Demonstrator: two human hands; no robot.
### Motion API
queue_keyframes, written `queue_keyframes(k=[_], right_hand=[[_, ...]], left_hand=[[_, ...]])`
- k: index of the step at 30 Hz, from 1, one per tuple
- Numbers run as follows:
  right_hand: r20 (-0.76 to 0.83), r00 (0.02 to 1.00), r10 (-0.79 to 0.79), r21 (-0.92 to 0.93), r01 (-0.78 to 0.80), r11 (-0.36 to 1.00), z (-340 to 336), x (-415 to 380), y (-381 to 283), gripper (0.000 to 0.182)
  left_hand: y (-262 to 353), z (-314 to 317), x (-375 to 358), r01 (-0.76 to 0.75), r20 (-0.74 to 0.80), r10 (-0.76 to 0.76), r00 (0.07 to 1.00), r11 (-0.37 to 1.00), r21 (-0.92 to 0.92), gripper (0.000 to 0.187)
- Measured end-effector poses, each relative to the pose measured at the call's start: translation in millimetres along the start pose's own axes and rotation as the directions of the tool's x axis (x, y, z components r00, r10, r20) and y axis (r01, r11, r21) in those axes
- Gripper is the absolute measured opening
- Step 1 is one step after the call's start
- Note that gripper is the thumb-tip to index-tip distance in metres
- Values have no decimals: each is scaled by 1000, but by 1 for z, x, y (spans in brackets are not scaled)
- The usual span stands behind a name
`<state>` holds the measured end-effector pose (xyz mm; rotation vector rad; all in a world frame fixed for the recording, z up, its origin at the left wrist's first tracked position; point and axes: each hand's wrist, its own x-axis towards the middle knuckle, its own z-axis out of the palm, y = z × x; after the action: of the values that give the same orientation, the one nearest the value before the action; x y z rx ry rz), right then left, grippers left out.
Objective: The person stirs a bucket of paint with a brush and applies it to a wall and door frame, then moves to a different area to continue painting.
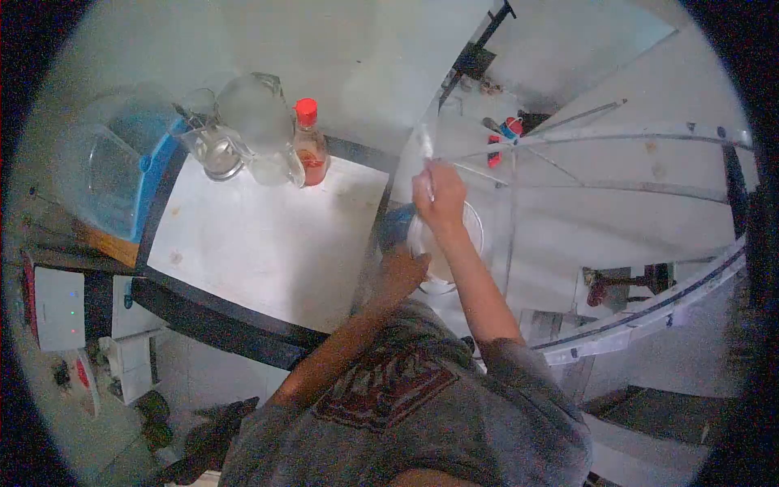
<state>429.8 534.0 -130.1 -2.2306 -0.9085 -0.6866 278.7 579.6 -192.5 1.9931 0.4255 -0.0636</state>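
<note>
- The right hand (pixel 439 197) is raised over a white bowl (pixel 474 230), forearm stretched forward from the shoulder, fingers clenched around a thin pale utensil (pixel 427 154) that points upward and away.
- The left hand (pixel 403 272) sits lower, arm bent at the elbow, pressed against the bowl's near-left rim; whether its fingers grip the rim or merely rest there, I cannot tell.
- The bowl lies just beyond the right edge of the white bench (pixel 268 243), between the two hands.
- At the bench's far edge stand a red-capped bottle (pixel 309 143), a clear jug (pixel 258 122) and a metal cup (pixel 217 154), well apart from both hands.
</note>
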Motion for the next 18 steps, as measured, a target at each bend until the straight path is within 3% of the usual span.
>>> queue_keyframes(k=[2,3,5,8,10,11,13,15,17,18], right_hand=[[8,977,-212,178,208,962,-2,4,-13,30],[6,978,-207,175,203,963,5,7,-14,30],[37,929,-368,164,358,919,26,18,-9,30],[100,945,-312,65,307,949,43,30,8,32],[10,963,-268,41,267,963,31,29,9,33],[-78,971,-227,28,229,973,25,27,9,33],[-56,980,-191,18,192,981,14,14,1,32],[-35,987,-157,5,157,988,13,14,-4,31],[240,927,-289,-31,305,952,14,15,-10,31],[239,929,-284,-35,301,953,17,16,-14,31]], left_hand=[[-7,3,1,-246,-42,253,966,960,135,45],[4,-6,1,-203,58,197,979,974,105,45],[11,-11,-2,-158,165,143,976,984,85,45],[20,-13,-3,-47,207,35,978,998,52,34],[38,-21,1,397,277,-339,899,899,-187,41],[31,-14,3,396,276,-338,900,898,-189,41],[17,-4,6,345,133,-333,934,934,-87,48],[25,-11,2,294,97,-291,952,955,-24,49],[28,-12,0,239,80,-243,967,969,52,50],[24,-8,2,288,95,-281,955,954,-82,48]])
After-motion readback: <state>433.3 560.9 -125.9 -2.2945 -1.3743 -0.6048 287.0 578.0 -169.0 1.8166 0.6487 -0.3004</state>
